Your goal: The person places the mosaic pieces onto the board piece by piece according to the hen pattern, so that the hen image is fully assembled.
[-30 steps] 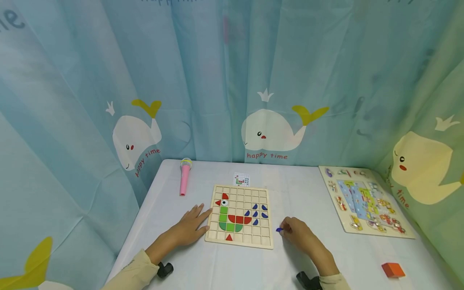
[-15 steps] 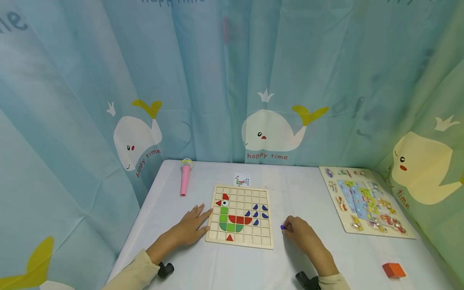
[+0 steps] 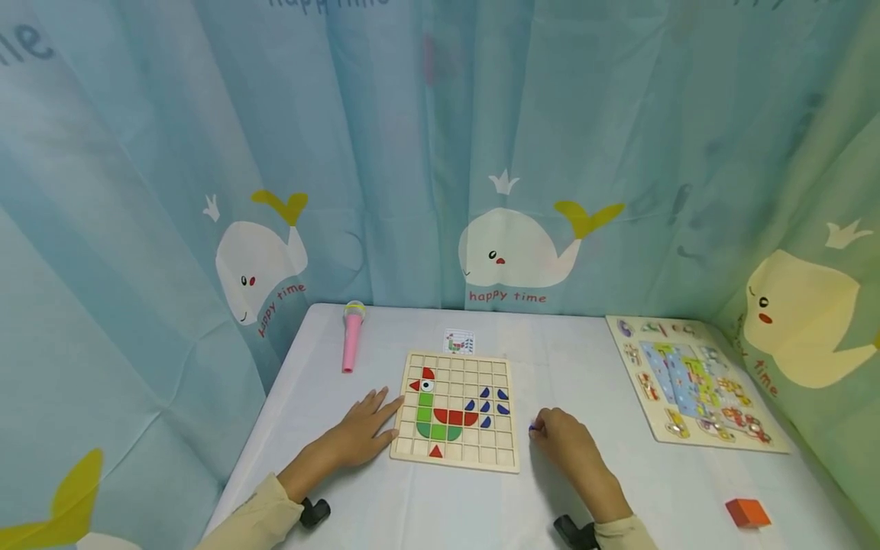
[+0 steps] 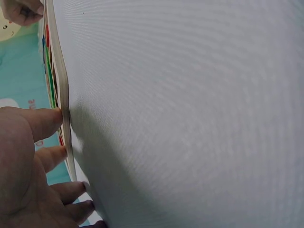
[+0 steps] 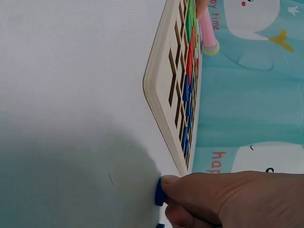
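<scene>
A wooden grid board (image 3: 481, 451) lies on the table, with colored pieces set in its squares as a bird. My left hand (image 3: 360, 434) rests beside its left edge with spread fingers. In the left wrist view, thumb and index fingertips are right at the board's side. To the right of the board, my right hand (image 3: 565, 443) pinches a blue half-moon piece (image 5: 160, 192), mostly hidden by the fingers in the head view. A second bit of blue (image 5: 160, 226) shows below those fingers in the right wrist view. Several blue half-moon pieces (image 3: 485, 407) sit in the board's right part.
A small picture card (image 3: 458, 341) of the bird lies behind the board. At the back left is a pink toy microphone (image 3: 351, 340). A larger puzzle board (image 3: 660, 428) lies at the right, with an orange block (image 3: 748, 512) nearer the front. Curtains hang around the table.
My right hand has shifted slightly, and the blue piece in its fingers is now more covered. The left hand and the board stay in place.
</scene>
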The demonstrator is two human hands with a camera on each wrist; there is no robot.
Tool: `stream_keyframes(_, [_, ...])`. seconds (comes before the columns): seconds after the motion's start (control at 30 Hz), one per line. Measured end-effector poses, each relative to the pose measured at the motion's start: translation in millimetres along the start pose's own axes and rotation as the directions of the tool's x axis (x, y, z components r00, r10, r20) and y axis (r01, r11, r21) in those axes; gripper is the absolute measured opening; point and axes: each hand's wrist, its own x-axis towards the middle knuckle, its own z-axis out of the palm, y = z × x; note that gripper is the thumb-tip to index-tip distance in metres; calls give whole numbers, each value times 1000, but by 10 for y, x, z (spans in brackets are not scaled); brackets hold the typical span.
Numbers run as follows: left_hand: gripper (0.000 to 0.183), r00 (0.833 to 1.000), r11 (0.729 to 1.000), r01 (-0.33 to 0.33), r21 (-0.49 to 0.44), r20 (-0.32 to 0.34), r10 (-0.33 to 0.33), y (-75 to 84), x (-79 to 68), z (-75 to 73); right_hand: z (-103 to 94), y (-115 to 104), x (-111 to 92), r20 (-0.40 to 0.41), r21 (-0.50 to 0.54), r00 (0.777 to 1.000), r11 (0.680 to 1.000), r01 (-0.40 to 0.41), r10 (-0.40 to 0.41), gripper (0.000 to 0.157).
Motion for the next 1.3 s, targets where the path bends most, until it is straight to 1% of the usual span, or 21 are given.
stream_keyframes(0.2, [62,1000,1000,2,6,2,-2,-1,9,14,6,-102,27,-40,-8,999,1000,-2,2,11])
stream_keyframes(0.33, [62,1000,1000,0,8,-8,1,5,13,12,14,-232,40,-59,45,998,999,13,-10,12])
stream_keyframes(0.5, [62,1000,1000,4,5,3,-4,10,14,-1,104,-376,63,-57,99,998,995,9,-3,13])
stream_keyframes(0.63, [62,1000,1000,3,3,0,-3,13,10,-9,177,-432,62,-53,138,998,990,35,-28,11])
stream_keyframes(0.73, [62,1000,1000,3,4,-2,-3,7,10,-8,196,-451,51,-53,155,997,986,54,-47,11])
stream_keyframes(0.93, [62,1000,1000,2,1,-3,-2,-10,16,2,194,-453,44,-97,143,994,987,71,-57,11])
stream_keyframes(1.1, [62,1000,1000,-4,-1,-2,4,-24,21,16,187,-451,42,-94,125,994,990,64,-52,10])
stream_keyframes(1.3, [62,1000,1000,2,13,2,-2,-28,26,23,180,-441,55,-90,89,994,993,74,-66,8])
